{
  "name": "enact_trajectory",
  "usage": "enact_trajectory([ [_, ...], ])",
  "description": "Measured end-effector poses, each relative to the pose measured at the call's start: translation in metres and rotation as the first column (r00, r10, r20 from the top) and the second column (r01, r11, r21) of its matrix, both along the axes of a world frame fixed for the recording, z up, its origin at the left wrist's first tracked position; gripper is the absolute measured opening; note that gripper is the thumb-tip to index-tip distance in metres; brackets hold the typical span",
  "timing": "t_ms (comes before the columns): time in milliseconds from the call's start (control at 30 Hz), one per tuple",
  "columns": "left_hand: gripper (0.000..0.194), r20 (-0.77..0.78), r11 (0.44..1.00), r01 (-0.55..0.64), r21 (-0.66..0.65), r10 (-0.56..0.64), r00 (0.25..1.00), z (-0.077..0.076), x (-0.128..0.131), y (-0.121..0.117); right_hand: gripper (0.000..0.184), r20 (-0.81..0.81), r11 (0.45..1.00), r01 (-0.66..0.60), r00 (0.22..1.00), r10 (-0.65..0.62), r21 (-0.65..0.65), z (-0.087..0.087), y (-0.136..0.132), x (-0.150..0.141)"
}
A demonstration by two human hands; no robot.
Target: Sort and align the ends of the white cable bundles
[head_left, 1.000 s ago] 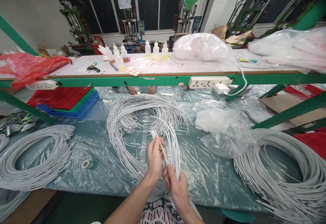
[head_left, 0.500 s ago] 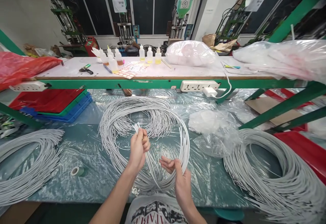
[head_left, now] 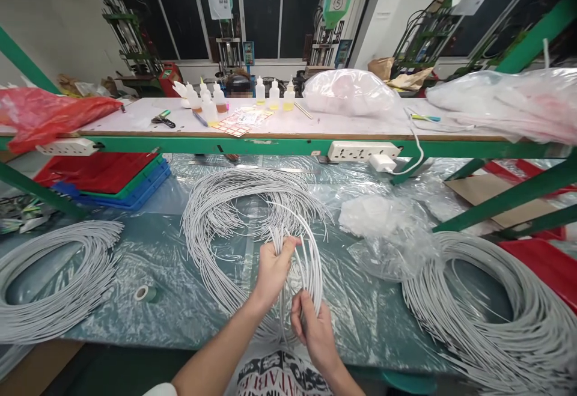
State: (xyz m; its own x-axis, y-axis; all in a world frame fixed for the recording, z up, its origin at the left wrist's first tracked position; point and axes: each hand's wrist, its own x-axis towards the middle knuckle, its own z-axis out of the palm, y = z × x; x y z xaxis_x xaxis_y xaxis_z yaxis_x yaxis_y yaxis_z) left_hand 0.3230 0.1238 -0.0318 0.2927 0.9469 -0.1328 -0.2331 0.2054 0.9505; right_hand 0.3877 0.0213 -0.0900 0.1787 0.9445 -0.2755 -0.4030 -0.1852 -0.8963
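A large loose coil of thin white-grey cables (head_left: 201, 228) lies on the green plastic-covered table in front of me. My left hand (head_left: 274, 267) is closed around a bundle of cable ends that stick up above its fist. Just to the right and lower, my right hand (head_left: 313, 324) grips the curved strand of cables (head_left: 314, 264) forming the coil's right side. The fingertips of the right hand curl round that strand, and part of the bundle is hidden behind both hands.
More cable coils lie at left (head_left: 58, 282) and right (head_left: 473, 300). A tape roll (head_left: 145, 293) sits left of my arm. Crumpled clear plastic bags (head_left: 383, 228) lie right of the coil. A green-edged shelf (head_left: 252, 145) with bottles and a power strip (head_left: 363, 151) crosses behind; stacked trays (head_left: 108, 179) stand left.
My left hand has moved right with its cable ends, close to the right-hand strand. My right hand's fingers, stretched before, have curled around the cables. The view has shifted slightly.
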Motion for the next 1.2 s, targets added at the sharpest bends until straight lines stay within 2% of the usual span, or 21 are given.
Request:
enact_trajectory([
  [100,0.053,-0.053,0.997,-0.063,0.043,0.065,0.996,-0.009,0.001,0.000,0.064,0.004,0.997,0.068,0.998,-0.068,-0.042,0.007,0.002,0.000],
  [200,0.055,-0.029,0.986,-0.164,0.016,0.164,0.986,-0.015,0.002,-0.001,0.065,0.000,0.986,0.143,0.990,-0.144,-0.083,0.011,0.006,-0.001],
  [333,0.060,0.151,0.921,-0.390,-0.025,0.389,0.909,-0.013,-0.006,0.008,0.063,-0.064,0.975,0.181,0.980,-0.190,-0.132,0.015,0.013,0.001],
  [400,0.060,0.238,0.910,-0.406,-0.086,0.415,0.878,-0.006,-0.013,0.016,0.061,-0.099,0.977,0.180,0.977,-0.191,-0.112,0.017,0.014,0.005],
  [467,0.056,0.279,0.935,-0.328,-0.138,0.355,0.892,0.001,-0.020,0.022,0.061,-0.102,0.985,0.156,0.981,-0.163,-0.070,0.018,0.014,0.008],
  [533,0.052,0.296,0.966,-0.197,-0.169,0.241,0.924,0.008,-0.025,0.022,0.062,-0.069,0.994,0.107,0.992,-0.109,-0.034,0.016,0.012,0.011],
  [667,0.051,0.242,0.982,0.016,-0.187,0.031,0.970,0.010,-0.022,0.010,0.066,0.015,0.999,0.003,1.000,-0.003,-0.047,0.009,0.005,0.010],
  [800,0.051,0.042,0.990,0.106,-0.097,-0.102,0.994,0.005,-0.016,-0.001,0.067,0.033,0.998,-0.055,0.998,0.056,-0.045,-0.003,0.000,0.006],
  [900,0.045,-0.155,0.976,0.214,0.027,-0.208,0.966,0.006,-0.017,-0.004,0.066,0.015,0.998,-0.062,0.998,0.062,-0.032,-0.010,-0.001,0.007],
  [1067,0.040,-0.334,0.947,0.315,0.058,-0.279,0.900,0.011,-0.022,-0.005,0.065,0.016,0.997,-0.079,0.997,0.079,-0.003,-0.011,0.000,0.009],
  [1200,0.049,-0.327,0.959,0.274,0.070,-0.237,0.915,0.010,-0.024,-0.006,0.063,-0.015,1.000,-0.029,0.999,0.028,-0.005,-0.003,0.006,0.005],
])
